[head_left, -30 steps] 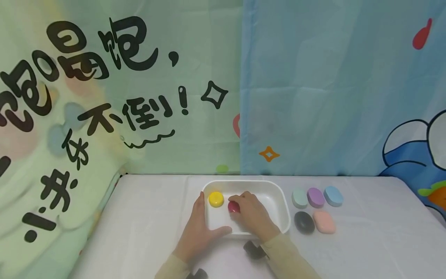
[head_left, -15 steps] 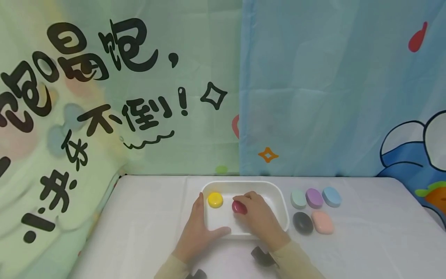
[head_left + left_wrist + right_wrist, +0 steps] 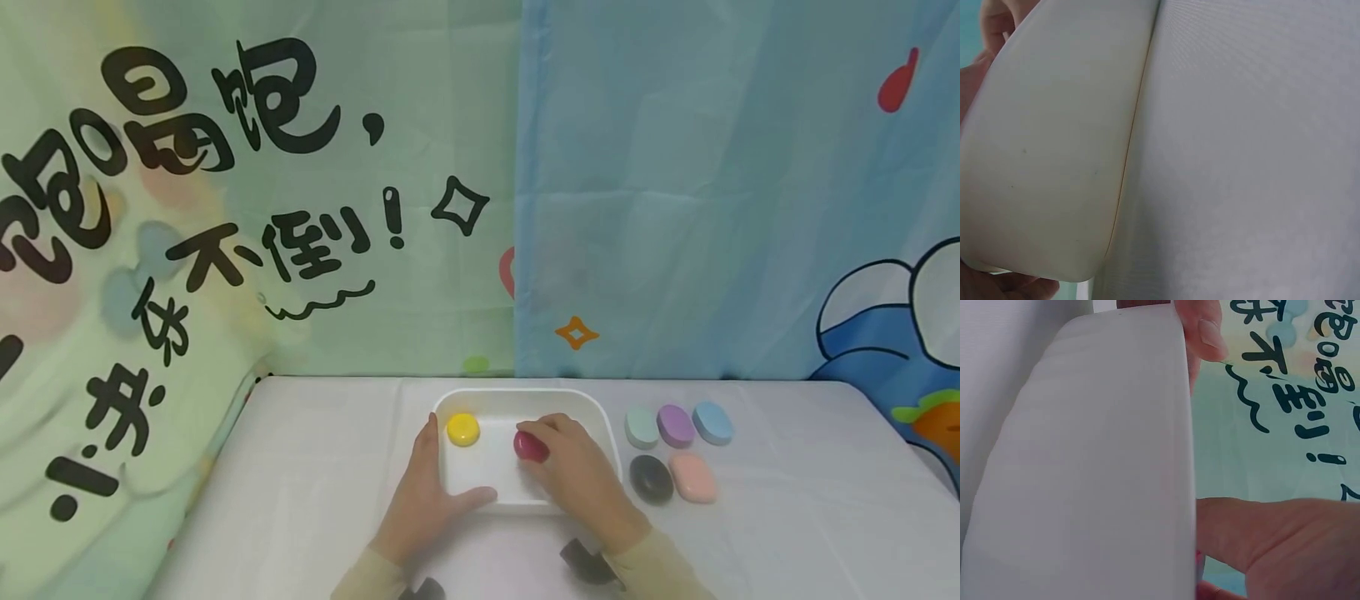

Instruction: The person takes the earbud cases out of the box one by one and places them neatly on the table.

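A white rectangular tray (image 3: pixel 600 412) lies on the table, a yellow round piece (image 3: pixel 462 429) inside it at the back left. My left hand (image 3: pixel 431 500) grips the tray's near left corner, fingers along the left side and thumb at the near rim. My right hand (image 3: pixel 581 471) reaches over the near right part of the tray and pinches a glossy dark-pink rounded piece (image 3: pixel 530 446) between thumb and fingers. From the right wrist, the tray's outer wall (image 3: pixel 1097 456) hides most of that piece. In the left wrist view, the tray's wall (image 3: pixel 1054 144) covers much of the left hand.
Right of the tray lie several smooth pieces: pale green (image 3: pixel 642 428), purple (image 3: pixel 677 426), light blue (image 3: pixel 713 423), black (image 3: pixel 652 479) and pink (image 3: pixel 693 477). A white cloth covers the table (image 3: pixel 300 483). Behind hangs a printed curtain (image 3: pixel 675 208).
My right hand has moved rightward within the tray, carrying the dark-pink piece away from the yellow one. The left hand keeps its grip on the tray, which stays in place.
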